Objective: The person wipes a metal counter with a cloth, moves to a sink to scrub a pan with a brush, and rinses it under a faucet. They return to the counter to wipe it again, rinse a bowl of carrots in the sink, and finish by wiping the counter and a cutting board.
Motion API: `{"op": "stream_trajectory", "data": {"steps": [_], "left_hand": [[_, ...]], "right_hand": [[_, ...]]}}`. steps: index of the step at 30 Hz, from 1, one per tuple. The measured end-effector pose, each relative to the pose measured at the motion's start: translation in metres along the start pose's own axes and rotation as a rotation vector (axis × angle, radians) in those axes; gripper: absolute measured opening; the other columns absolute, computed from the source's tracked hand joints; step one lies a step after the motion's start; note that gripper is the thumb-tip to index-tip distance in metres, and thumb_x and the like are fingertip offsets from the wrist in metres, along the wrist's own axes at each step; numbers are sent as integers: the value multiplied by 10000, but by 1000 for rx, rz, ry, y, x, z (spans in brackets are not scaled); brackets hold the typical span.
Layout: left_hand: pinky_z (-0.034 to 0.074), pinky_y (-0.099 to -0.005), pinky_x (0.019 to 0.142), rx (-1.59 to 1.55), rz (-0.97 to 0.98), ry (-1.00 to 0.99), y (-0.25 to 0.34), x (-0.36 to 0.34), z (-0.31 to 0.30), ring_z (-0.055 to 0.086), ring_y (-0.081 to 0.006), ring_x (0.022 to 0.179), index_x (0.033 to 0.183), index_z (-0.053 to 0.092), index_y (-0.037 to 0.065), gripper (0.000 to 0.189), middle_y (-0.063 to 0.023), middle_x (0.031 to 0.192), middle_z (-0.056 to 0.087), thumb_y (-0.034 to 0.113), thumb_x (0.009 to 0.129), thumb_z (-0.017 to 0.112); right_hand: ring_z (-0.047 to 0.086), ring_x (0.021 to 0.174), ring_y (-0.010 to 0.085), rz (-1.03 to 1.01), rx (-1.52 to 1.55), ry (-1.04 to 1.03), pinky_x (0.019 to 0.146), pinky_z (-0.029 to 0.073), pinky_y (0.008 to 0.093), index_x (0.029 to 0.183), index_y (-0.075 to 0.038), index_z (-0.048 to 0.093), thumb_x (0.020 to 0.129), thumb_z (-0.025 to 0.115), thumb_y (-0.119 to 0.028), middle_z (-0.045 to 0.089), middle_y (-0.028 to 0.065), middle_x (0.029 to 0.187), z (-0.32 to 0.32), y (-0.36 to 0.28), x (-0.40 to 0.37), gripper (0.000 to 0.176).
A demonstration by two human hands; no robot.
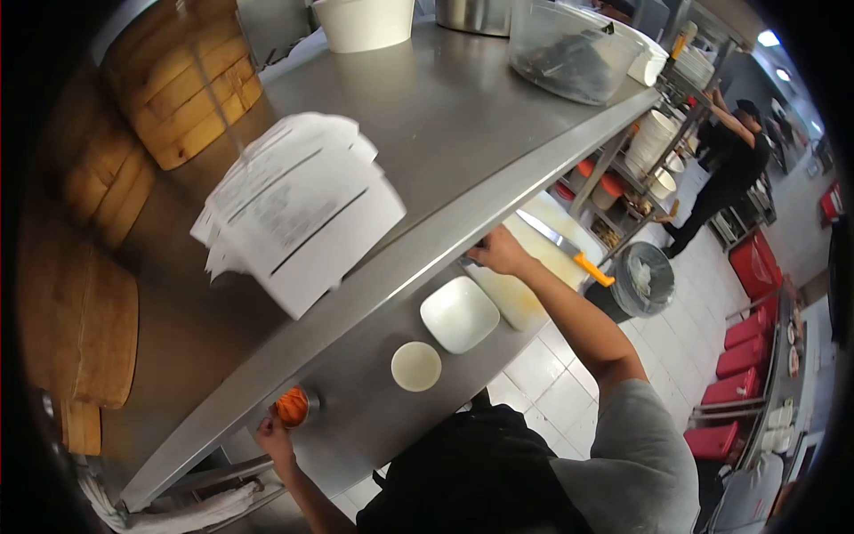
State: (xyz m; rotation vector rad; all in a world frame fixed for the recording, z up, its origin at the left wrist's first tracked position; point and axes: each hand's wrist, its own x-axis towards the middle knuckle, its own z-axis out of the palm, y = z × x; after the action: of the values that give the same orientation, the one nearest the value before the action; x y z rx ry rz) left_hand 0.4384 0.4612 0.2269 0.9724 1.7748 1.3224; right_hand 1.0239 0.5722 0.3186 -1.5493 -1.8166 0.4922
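At the lower left, my left hand (276, 438) is at the rim of a small round metal container (312, 407), fingers closed against its side. Orange shredded food, like carrot (291, 406), fills that container. My right hand (500, 251) reaches to the edge of the upper shelf, fingers curled around something dark, mostly hidden by the hand and shelf. Below it are a white square bowl (460, 314) and a round pale cup (416, 367) on the metal counter. Beside the right forearm, a knife with an orange handle (594, 270) lies on a pale cutting board (547, 245).
A metal shelf (445, 116) crosses above the counter, bearing paper order slips (298, 209), wooden steamers (182, 84), a white tub (365, 22) and a clear plastic container (569, 53). A lined trash bin (642, 280) stands right. Another person (734, 165) works farther back.
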Motion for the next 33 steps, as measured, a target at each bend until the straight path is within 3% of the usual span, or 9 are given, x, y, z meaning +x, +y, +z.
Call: {"op": "stream_trajectory", "data": {"steps": [2,5,7,11,19,24,26,29,33], "left_hand": [[565,-296,609,57,-41,-43,-25,4,-1,539,-99,649,680,490,12,473,-31,688,537,381,915,669],[563,-302,603,-22,-53,16,-5,-24,26,534,-98,646,658,465,39,464,-24,680,525,366,926,656],[563,-306,600,24,-82,39,-18,-29,28,539,-101,644,665,469,42,450,-23,681,526,358,929,651],[561,-316,568,29,-19,132,-27,-49,47,562,-114,639,684,465,53,424,-31,681,538,348,950,614],[547,-333,555,225,-95,290,-15,-76,59,591,-156,678,900,550,3,345,-82,819,598,340,965,579],[525,-313,615,384,208,153,56,-159,100,615,-178,681,1006,593,7,172,-73,853,637,174,979,557],[530,-295,633,-185,45,-286,83,-204,149,640,-183,725,1046,604,3,157,-73,887,652,130,985,535],[529,-299,788,-113,-351,-847,99,-231,221,651,-161,899,1239,554,-20,376,-99,1049,667,272,1010,498],[516,-352,880,-242,-630,-875,68,-224,279,625,-220,1045,1298,457,-11,438,-156,1154,625,325,1016,461]], "right_hand": [[635,847,337,-223,-228,79,729,514,417,1025,-94,626,740,691,-202,627,169,910,16,31,19,311],[610,1015,318,-116,-256,-69,857,493,412,1108,-124,629,771,693,-247,625,161,1076,66,80,36,364],[505,1219,289,-526,-441,-127,1031,374,442,1233,-162,593,837,641,-268,557,135,1281,91,107,40,412],[393,1333,249,-613,-557,-338,1123,222,447,1313,-201,540,909,512,-251,452,75,1423,111,119,41,408],[516,1178,234,-545,-610,-386,1035,324,432,961,-197,678,854,508,-217,652,38,1035,112,125,33,201],[606,1024,283,-589,-560,-696,883,468,459,959,-161,684,769,582,-169,682,96,936,60,113,42,215],[621,950,337,-339,-165,-538,832,497,453,1030,-110,675,744,579,-113,682,140,957,24,115,29,302],[602,954,384,-68,-2,-435,840,493,434,1099,-48,646,759,544,-57,669,176,998,-32,104,-2,355],[599,982,386,52,-25,-229,842,494,433,1093,-15,638,772,536,-17,658,193,1027,-53,133,-63,336]]}}
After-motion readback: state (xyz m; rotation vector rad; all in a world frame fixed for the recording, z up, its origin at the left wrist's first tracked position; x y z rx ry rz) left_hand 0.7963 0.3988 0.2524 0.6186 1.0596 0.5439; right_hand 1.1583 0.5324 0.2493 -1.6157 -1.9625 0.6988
